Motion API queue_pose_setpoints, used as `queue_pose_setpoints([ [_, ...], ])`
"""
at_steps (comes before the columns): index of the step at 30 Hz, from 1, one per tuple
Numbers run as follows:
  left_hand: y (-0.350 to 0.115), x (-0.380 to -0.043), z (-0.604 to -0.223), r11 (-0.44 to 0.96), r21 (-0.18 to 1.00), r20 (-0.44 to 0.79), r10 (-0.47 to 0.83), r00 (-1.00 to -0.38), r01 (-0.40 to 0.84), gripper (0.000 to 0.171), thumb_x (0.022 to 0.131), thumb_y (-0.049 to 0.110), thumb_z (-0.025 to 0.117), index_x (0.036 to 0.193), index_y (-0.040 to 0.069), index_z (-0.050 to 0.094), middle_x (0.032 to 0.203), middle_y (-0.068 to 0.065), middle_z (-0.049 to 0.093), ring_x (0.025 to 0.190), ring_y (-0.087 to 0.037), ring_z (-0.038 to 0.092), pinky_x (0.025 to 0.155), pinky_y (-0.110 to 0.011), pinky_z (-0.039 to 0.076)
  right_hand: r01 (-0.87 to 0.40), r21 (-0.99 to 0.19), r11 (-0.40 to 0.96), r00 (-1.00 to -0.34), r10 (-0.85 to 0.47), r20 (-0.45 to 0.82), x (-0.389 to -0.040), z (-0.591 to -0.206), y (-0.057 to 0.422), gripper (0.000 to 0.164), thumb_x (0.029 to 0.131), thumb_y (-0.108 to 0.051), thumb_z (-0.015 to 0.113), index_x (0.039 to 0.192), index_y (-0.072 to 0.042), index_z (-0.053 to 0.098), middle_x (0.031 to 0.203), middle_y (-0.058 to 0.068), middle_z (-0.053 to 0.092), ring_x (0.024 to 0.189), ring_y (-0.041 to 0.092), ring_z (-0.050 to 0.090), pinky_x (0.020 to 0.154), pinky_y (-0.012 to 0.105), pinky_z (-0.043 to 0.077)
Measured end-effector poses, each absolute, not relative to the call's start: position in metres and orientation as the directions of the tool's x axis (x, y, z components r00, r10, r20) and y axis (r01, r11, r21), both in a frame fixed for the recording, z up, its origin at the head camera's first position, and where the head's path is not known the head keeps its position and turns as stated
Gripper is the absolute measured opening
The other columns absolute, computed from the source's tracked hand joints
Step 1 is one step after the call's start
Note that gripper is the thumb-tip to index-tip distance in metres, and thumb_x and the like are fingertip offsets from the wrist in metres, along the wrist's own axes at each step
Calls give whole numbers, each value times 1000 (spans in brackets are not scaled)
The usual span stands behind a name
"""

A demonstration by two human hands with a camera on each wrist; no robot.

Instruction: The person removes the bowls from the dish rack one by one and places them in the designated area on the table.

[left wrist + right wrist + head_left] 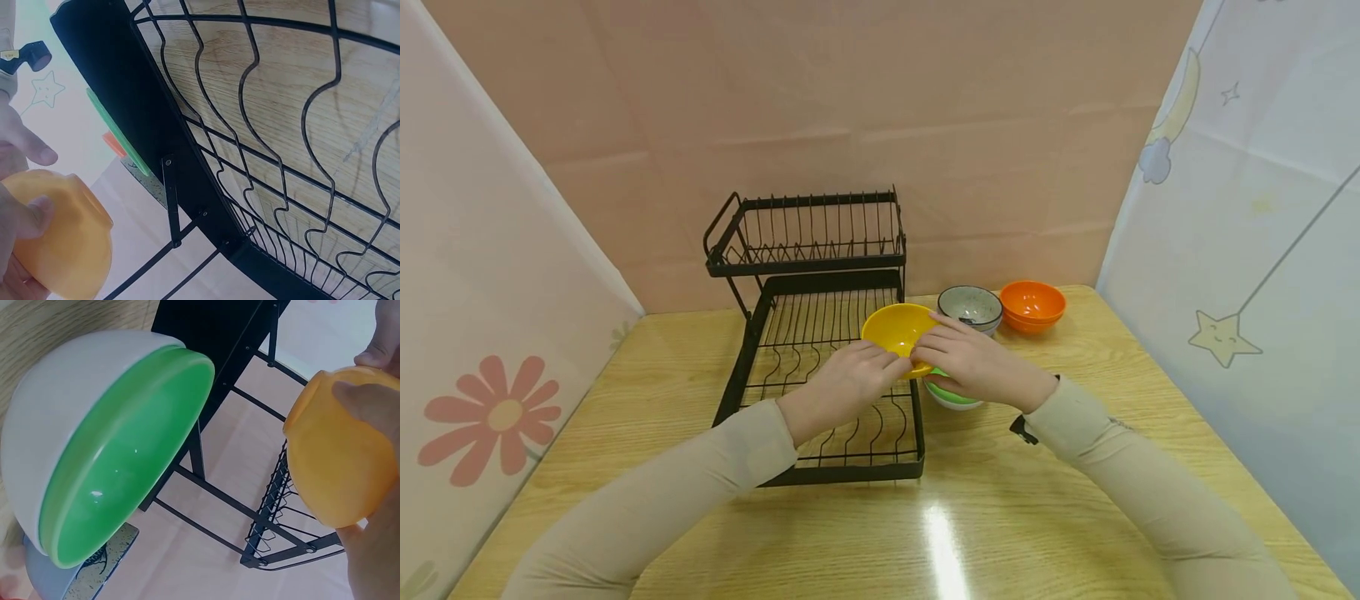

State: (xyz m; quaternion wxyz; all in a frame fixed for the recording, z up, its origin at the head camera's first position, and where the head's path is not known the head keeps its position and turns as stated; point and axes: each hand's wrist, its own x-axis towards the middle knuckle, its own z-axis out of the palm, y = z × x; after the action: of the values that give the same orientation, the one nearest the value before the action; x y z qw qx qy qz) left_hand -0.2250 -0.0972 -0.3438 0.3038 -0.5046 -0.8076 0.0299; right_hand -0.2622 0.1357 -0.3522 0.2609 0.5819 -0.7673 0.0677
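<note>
A yellow bowl point(891, 327) is held up between both hands over the right side of the black dish rack point(850, 474). My left hand point(842, 387) grips its near left side, and the left wrist view shows the thumb pressed on the outside of the bowl point(69, 237). On the right part of the rim, my right hand point(973, 362) pinches the bowl, its thumb along the outer wall in the right wrist view. Below the right hand a green bowl point(125, 456) sits in a white bowl point(56, 412), partly hidden in the head view.
The rack's upper tier point(805, 265) stands at the back above the wire lower tier. Behind the right hand is a speckled grey bowl point(970, 302) with a dark rim. Stacked orange bowls point(1033, 302) stand farther right on the wooden table point(1037, 517). Cloth walls surround the table.
</note>
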Motion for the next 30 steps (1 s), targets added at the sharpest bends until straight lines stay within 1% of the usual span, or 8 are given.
queue_pose_setpoints([
  [5, -97, -225, -345, 487, -373, 463, 835, -296, 790, 18, 88, 15, 71, 104, 11, 62, 101, 1, 73, 87, -12, 69, 82, -24, 54, -922, 230, 311, -163, -852, 498, -263, -354, 136, 38, 72, -13, 85, 104, -8, 67, 106, 2, 71, 108, 22, 64, 107, 51, 39],
  [8, -97, -225, -345, 483, -383, 463, 838, -289, 787, 16, 89, 15, 70, 103, 11, 62, 100, 1, 73, 86, -12, 68, 83, -24, 54, -919, 237, 315, -163, -851, 500, -263, -354, 136, 36, 73, -13, 84, 105, -7, 68, 105, 3, 71, 107, 23, 65, 106, 49, 41],
  [17, -98, -225, -344, 470, -380, 456, 844, -281, 797, 15, 90, 15, 68, 103, 11, 61, 98, 1, 72, 86, -12, 68, 84, -23, 54, -906, 258, 337, -172, -847, 503, -260, -355, 137, 25, 78, -14, 81, 95, -9, 65, 95, 0, 70, 100, 21, 65, 104, 44, 43],
  [25, -99, -225, -343, 458, -369, 447, 850, -277, 809, 16, 90, 15, 69, 104, 11, 62, 98, 1, 73, 87, -12, 68, 84, -24, 54, -893, 297, 340, -150, -843, 516, -259, -356, 138, 24, 77, -13, 81, 93, -10, 63, 96, 2, 69, 96, 20, 65, 101, 43, 45],
  [30, -99, -227, -341, 463, -363, 458, 844, -278, 809, 14, 89, 16, 70, 101, 13, 65, 98, 1, 73, 89, -13, 69, 87, -26, 54, -880, 322, 348, -145, -844, 517, -258, -355, 139, 24, 78, -14, 80, 94, -10, 62, 97, 2, 69, 95, 20, 64, 100, 41, 46],
])
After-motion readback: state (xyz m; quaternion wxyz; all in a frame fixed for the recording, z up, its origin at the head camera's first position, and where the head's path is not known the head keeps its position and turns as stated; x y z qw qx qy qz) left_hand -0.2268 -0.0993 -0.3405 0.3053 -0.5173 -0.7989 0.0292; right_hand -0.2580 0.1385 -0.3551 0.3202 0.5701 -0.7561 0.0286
